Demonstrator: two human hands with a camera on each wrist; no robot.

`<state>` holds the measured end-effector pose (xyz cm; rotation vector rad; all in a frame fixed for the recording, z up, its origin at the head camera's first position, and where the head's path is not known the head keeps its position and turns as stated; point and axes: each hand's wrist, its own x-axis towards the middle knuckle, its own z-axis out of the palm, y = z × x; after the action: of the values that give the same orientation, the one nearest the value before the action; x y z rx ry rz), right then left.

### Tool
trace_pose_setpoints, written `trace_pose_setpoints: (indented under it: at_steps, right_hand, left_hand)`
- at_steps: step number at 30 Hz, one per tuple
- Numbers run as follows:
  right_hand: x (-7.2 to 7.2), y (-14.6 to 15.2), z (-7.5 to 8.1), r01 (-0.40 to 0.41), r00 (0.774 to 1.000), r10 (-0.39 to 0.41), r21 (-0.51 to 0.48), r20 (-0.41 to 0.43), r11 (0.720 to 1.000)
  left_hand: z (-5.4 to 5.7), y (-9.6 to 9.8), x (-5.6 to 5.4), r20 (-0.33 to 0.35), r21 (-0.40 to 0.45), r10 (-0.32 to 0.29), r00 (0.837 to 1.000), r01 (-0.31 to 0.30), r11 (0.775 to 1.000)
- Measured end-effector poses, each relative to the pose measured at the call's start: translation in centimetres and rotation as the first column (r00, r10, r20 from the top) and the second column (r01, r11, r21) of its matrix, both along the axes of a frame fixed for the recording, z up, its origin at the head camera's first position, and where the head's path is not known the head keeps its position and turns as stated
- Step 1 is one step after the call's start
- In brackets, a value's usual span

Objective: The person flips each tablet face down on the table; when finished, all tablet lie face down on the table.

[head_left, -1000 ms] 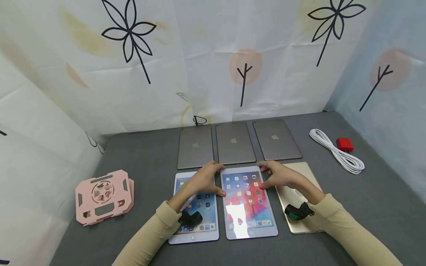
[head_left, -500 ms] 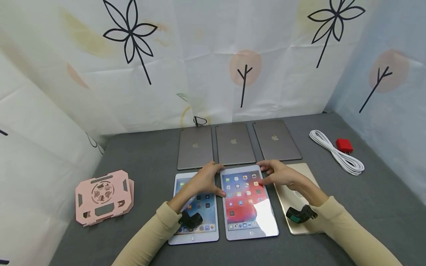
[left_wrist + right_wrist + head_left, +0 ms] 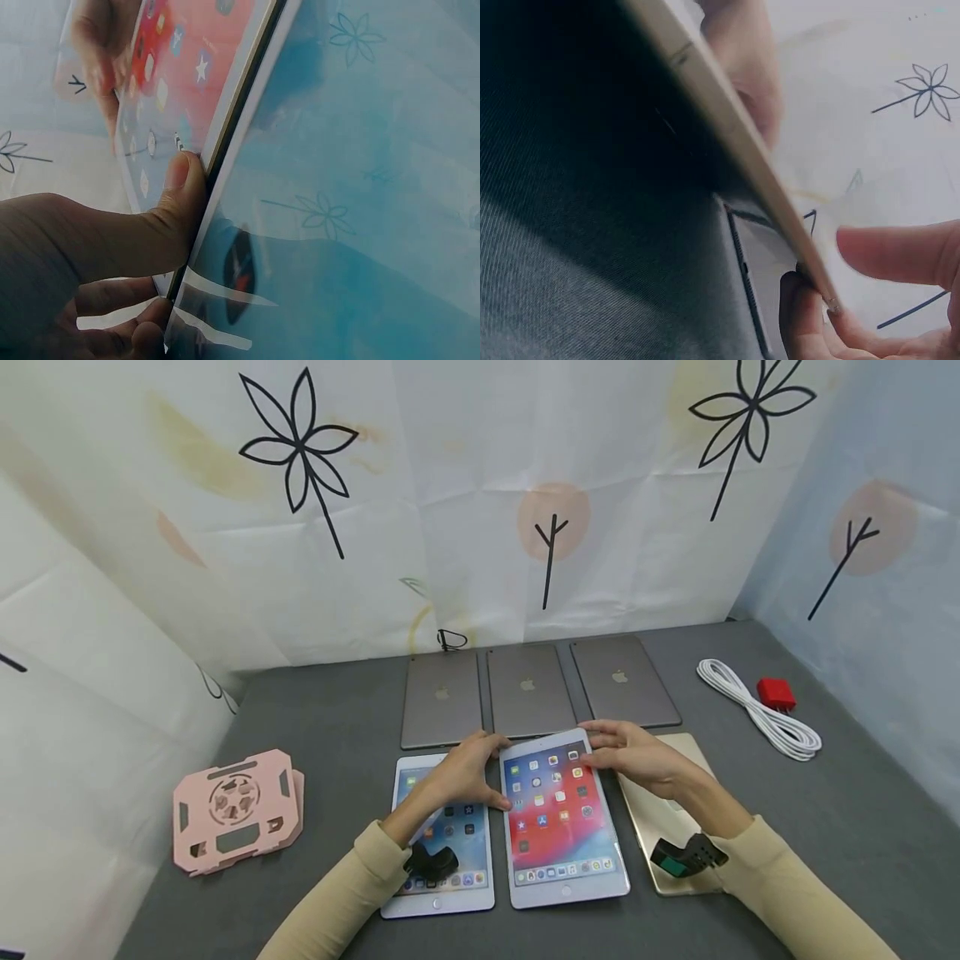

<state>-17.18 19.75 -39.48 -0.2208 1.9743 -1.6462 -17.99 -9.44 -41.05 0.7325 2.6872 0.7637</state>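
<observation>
A white tablet [image 3: 558,831] with a lit home screen lies in front of me, its upper right side lifted. My left hand [image 3: 468,772] holds its upper left corner, thumb [image 3: 180,180] on the side edge and other fingers at the top. At the upper right corner, my right hand [image 3: 637,760] grips with fingers curled under the back. In the right wrist view, the tablet edge [image 3: 742,154] stands well off the grey cloth, with the thumb [image 3: 900,251] above its face. A second lit white tablet [image 3: 457,903] lies under my left wrist; a gold tablet [image 3: 648,806] lies face down beneath the right.
Three grey tablets [image 3: 528,693] lie face down in a row behind. A pink cut-out stand or case [image 3: 236,814] sits at the left. At the right are a coiled white cable [image 3: 757,710] and a red charger [image 3: 776,693]. Patterned curtains [image 3: 465,510] border the table.
The right side of the held tablet has risen and tilted, and the glare on its screen is gone. My right hand's fingers have moved around and under its corner. The left hand stays in place.
</observation>
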Motion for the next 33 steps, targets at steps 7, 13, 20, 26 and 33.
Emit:
trace_pose_setpoints:
  at_steps: [7,13,20,26,33]
  right_hand:
    - [0.6,0.0,1.1,0.034,0.999,-0.035,-0.014,-0.027,0.999]
    - [0.8,0.2,1.7,0.041,0.997,-0.044,-0.034,-0.066,0.999]
    - [1.0,0.3,2.5,0.061,0.992,-0.068,-0.066,-0.104,0.996]
    - [1.3,0.3,3.1,0.074,0.987,-0.083,-0.066,-0.137,0.995]
    - [1.5,0.2,3.5,0.088,0.983,-0.097,-0.062,-0.156,0.994]
  left_hand:
    - [0.0,0.5,0.1,-0.001,-0.003,-0.004,1.0,0.004,1.0]
    - [-0.1,1.3,0.3,-0.001,0.03,-0.028,1.0,0.028,0.999]
    - [-0.2,3.0,0.3,-0.023,0.015,-0.068,0.997,0.069,0.998]
    - [-0.2,4.3,0.1,-0.03,-0.025,-0.069,0.997,0.068,0.997]
    - [0.0,5.6,-0.1,-0.023,-0.036,-0.085,0.996,0.084,0.996]
